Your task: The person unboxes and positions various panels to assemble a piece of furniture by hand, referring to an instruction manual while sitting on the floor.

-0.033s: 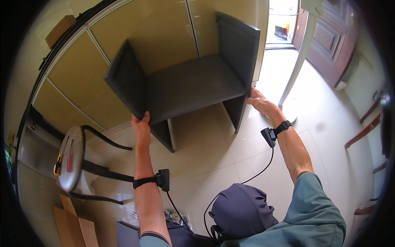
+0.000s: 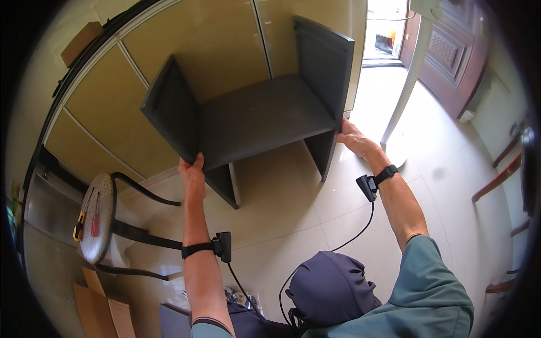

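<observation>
A dark grey shelf unit (image 2: 265, 115) stands upright on the floor in front of me, with two tall side panels joined by a wide board between them. My left hand (image 2: 192, 179) is closed on the front edge of the left panel, near the level of the board, thumb on the inner side. At about the same height, my right hand (image 2: 355, 139) grips the right panel's front edge; some of its fingers are hidden behind it. Black straps with small cabled devices sit on both forearms.
Left, a stool (image 2: 105, 228) carries a yellow-black utility knife (image 2: 79, 226) and a red-handled screwdriver (image 2: 95, 224). Below it is an open cardboard box (image 2: 107, 315). Beige wall panels (image 2: 208, 34) stand behind the unit. A white pole (image 2: 408, 93), brown door (image 2: 451, 56) and wooden chair legs (image 2: 501, 177) are right.
The upper part of the shelf unit and both hands have shifted very slightly left. Both grips look the same.
</observation>
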Demonstrator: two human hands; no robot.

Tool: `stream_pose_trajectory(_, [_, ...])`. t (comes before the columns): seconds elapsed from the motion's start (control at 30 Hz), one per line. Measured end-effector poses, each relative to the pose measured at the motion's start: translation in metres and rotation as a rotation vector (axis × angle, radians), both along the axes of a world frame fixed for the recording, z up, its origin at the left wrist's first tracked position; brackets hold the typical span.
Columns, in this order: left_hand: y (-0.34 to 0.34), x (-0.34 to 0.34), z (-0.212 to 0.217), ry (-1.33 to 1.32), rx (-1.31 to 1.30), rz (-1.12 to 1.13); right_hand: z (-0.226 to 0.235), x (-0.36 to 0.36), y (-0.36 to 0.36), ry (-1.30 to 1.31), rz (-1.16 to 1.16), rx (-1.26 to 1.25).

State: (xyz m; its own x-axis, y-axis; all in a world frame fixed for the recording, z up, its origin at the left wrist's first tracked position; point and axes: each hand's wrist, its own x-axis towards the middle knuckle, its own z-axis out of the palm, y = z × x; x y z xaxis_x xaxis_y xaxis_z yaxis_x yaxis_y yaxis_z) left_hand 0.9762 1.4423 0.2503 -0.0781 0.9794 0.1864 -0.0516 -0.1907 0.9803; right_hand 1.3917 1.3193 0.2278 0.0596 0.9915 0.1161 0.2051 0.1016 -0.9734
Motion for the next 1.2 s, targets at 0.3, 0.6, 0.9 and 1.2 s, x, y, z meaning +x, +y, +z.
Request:
stream_pose_trajectory(0.3, [0.008,0.0,-0.005,-0.007,0.003,-0.012,-0.024,0.006,0.01,-0.051,-0.136,0.053])
stream_pose_trajectory(0.6, [0.003,0.013,0.001,0.026,-0.053,-0.016,-0.051,-0.002,0.029,-0.093,-0.431,0.225])
stream_pose_trajectory(0.9, [0.008,0.018,-0.005,-0.021,0.015,-0.026,-0.05,0.004,0.034,-0.129,-0.452,0.265])
stream_pose_trajectory(1.2, [0.012,0.055,-0.006,0.035,0.017,0.093,-0.047,0.031,0.031,-0.023,-0.463,0.235])
